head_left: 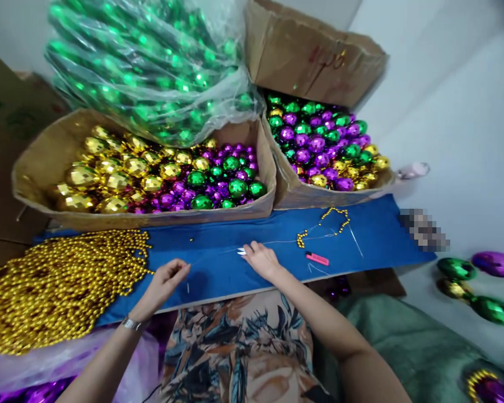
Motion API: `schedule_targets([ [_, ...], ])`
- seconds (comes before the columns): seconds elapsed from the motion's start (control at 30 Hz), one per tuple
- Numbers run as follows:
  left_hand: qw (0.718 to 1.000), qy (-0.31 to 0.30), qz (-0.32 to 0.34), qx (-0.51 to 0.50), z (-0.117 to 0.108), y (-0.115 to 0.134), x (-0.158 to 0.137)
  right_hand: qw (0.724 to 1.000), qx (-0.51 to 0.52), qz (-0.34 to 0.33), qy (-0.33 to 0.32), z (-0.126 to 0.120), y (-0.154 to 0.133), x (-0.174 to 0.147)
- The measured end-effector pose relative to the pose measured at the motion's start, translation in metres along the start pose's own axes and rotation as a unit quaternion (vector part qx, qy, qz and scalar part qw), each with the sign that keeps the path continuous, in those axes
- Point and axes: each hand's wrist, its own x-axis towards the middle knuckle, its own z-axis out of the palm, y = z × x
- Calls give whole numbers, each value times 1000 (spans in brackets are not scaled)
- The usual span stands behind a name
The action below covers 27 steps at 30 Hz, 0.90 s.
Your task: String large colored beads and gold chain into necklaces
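A thin thread (227, 251) stretches across the blue cloth between my two hands. My left hand (167, 284), with a watch at the wrist, pinches its left end beside the pile of gold bead strands (67, 285). My right hand (260, 260) is closed on the thread farther along; two white pointed tips show at its fingers, and I cannot tell whether they are nails or a tool. From there the thread runs right to a short string of gold beads (301, 239). A pink lighter-like piece (317, 258) lies below those beads.
An open carton (151, 222) of gold, purple and green balls stands behind the blue cloth (218, 280), with a bag of green balls (151, 73) above. A second carton (331, 196) is at right. Large ornaments (495, 309) hang or lie far right.
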Motion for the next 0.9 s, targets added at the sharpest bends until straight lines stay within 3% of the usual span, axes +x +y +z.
schedule_targets([
  [0.33, 1000, -3, 0, 9, -5, 4, -2, 999, 22, -31, -1, 3, -25, 18],
  [0.53, 999, -12, 22, 42, -12, -7, -1, 999, 50, -21, -2, 3, -38, 19],
  [0.63, 995, 11, 48, 81, -22, -18, 7, 998, 67, 6, 7, -2, -17, 16],
  [0.77, 976, 84, 62, 194, -22, -30, 32, 995, 84, 61, 10, -12, 43, 4],
  [0.9, 900, 58, 112, 418, -2, -36, 53, 989, 84, 125, -9, -14, 95, -9],
])
